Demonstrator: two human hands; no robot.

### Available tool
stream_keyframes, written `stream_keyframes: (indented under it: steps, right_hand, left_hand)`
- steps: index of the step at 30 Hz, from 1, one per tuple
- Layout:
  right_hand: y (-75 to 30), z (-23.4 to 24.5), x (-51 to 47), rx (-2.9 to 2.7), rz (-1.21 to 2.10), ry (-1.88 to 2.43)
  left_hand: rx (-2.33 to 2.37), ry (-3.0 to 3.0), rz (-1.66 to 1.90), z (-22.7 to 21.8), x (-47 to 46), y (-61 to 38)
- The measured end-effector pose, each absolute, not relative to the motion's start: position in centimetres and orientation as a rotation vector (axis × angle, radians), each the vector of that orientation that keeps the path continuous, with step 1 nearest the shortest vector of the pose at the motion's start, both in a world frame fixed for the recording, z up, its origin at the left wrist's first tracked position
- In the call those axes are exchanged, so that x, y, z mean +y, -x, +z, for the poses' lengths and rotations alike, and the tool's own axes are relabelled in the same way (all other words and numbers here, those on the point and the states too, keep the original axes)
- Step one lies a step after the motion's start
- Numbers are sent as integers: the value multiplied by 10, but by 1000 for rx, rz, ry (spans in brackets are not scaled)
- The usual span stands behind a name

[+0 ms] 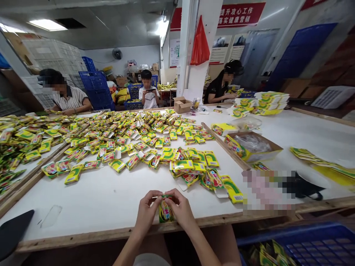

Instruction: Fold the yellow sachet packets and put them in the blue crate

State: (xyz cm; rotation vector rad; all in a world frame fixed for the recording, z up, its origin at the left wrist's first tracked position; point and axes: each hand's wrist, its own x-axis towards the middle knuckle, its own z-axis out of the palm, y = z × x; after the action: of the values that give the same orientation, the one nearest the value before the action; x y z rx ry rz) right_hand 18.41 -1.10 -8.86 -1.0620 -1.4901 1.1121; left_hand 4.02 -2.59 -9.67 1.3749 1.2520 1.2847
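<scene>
My left hand (148, 210) and my right hand (179, 208) meet at the near edge of the white table (105, 199). Both pinch the top of one small yellow and green packet (165, 213), which hangs between the palms. Their fingertips are pressed together on it. Just beyond the hands lies a loose spread of several similar yellow packets (191, 168), the nearest about a hand's width away to the right.
A large heap of packets (124, 136) covers the table's middle and left. An open cardboard box (251, 146) sits to the right, flat yellow cards (318, 159) beyond it. A blue crate (305, 244) stands low at right. Three people sit at the far side.
</scene>
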Motion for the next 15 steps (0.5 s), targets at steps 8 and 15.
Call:
stream_keyframes:
  steps: [8,15]
  right_hand:
    - [-369,-52,-60,-1667,293,1658]
    - [-329,-40,-8,-1842,143,1563]
  left_hand:
    - [1338,-1336,1278,-107,-33,-42]
    - [1357,-1485,1156,-103,-32,-49]
